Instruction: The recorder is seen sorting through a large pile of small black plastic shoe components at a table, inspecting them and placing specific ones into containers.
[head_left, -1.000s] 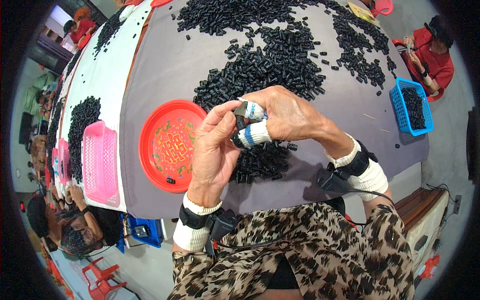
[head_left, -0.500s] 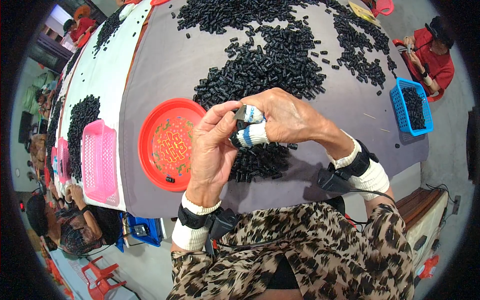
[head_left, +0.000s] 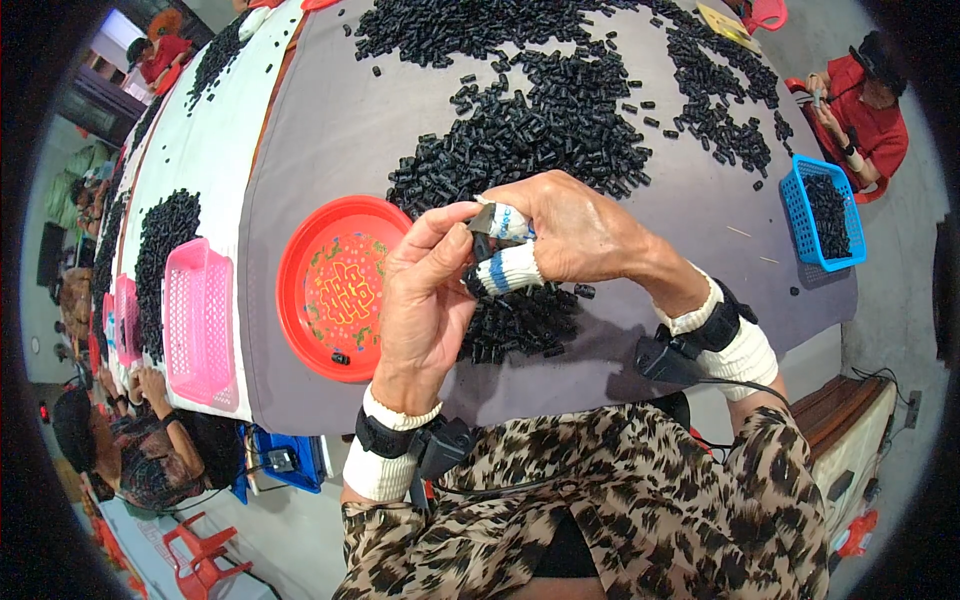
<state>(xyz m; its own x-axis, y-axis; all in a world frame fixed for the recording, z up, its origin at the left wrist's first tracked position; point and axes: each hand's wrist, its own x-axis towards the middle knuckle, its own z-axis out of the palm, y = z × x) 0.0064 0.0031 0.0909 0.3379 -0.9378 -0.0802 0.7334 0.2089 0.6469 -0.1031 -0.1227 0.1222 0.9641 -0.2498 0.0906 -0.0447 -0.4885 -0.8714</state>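
My left hand (head_left: 428, 285) pinches a small black cylindrical part (head_left: 482, 246) between thumb and fingers, in front of my chest. Curled in from the other side, my right hand (head_left: 575, 230) has white cloth covers with blue marks (head_left: 507, 270) on its fingers. It grips a small flat grey blade (head_left: 482, 217), whose edge lies against or close by the black part; the exact contact is too small to tell. Beneath and beyond both hands spreads a big pile of similar black parts (head_left: 530, 130). Left of my left hand lies a round red plate (head_left: 292, 290) with one black part on it.
The grey-covered table (head_left: 310, 120) bears further heaps of black parts. At right stands a blue basket (head_left: 842, 262) holding black parts, near a seated person in red. A pink basket (head_left: 200, 330) sits on the white table at left, with another person beside it. Cables hang from my wrist straps.
Both hands stay in nearly the same place. My right hand has shifted and turned very slightly, with the blade still beside the black part.
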